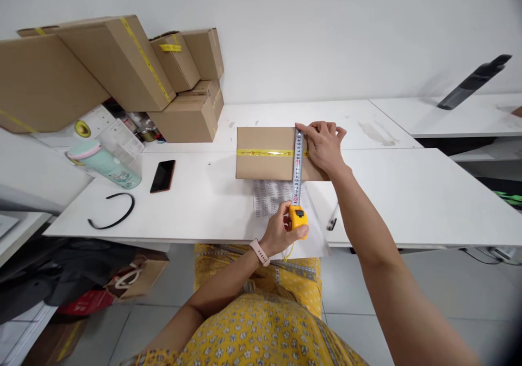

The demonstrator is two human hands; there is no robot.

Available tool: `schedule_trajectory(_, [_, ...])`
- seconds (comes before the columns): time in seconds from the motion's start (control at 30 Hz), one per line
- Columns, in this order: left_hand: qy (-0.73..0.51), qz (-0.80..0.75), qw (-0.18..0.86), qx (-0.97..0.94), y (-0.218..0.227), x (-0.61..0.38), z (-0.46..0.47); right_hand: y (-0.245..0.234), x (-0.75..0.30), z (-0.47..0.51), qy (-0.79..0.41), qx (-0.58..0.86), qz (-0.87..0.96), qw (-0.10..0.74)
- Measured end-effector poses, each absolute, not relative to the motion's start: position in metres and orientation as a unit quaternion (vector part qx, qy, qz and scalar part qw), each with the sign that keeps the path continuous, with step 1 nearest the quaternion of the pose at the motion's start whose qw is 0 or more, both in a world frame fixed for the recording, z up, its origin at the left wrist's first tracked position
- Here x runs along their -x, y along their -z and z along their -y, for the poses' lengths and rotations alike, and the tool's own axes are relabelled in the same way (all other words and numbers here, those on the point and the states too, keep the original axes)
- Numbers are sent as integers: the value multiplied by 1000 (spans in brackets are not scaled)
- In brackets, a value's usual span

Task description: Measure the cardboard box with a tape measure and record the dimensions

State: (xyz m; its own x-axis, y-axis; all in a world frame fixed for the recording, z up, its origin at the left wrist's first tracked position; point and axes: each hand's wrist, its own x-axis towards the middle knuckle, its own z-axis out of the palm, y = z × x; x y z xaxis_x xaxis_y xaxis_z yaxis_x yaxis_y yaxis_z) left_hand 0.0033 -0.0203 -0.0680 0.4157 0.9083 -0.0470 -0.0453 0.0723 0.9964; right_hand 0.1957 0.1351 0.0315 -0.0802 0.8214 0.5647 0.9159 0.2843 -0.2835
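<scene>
A taped cardboard box (pixel 265 166) lies on the white table in front of me. Across its top runs the blade of a yellow tape measure (pixel 299 213), pulled out from the far edge toward me. My left hand (pixel 281 229) grips the yellow case just past the box's near side. At the far edge, my right hand (pixel 326 143) pinches the blade's end with thumb and finger, its other fingers over the box top. Under the blade and case lies a printed paper sheet (pixel 269 198), partly covered by the box and my left hand.
Several cardboard boxes (pixel 183 118) are stacked at the back left. Nearby are a mint tumbler (pixel 108 165), a phone (pixel 162 176) and a black headband (pixel 122 216). A pen (pixel 332 222) lies right of the paper. A dark cylindrical object (pixel 473 83) stands at the far right.
</scene>
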Motion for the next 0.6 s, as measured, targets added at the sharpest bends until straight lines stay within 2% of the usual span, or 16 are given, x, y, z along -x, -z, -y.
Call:
schedule_trajectory(0.17, [-431,-333,636,-546,57,19,36,-26,-202,-135,66,608,712,344])
schedule_trajectory(0.23, [-496,-332,578,-556,47,42,40,-18,-206,-128,51,616,693,371])
schedule_trajectory(0.3, [-579,-361,478,-554,38,68,36,-8,-209,-115,20,621,669,408])
schedule_trajectory(0.4, [-646,-423,367,-518,34,101,17,11,-209,-90,-73,627,622,464])
schedule_trajectory(0.5, [-624,-462,409,-480,44,118,-1,28,-203,-62,-177,615,592,490])
schedule_trajectory(0.6, [-592,-466,469,-460,61,119,-5,38,-195,-41,-218,594,591,500])
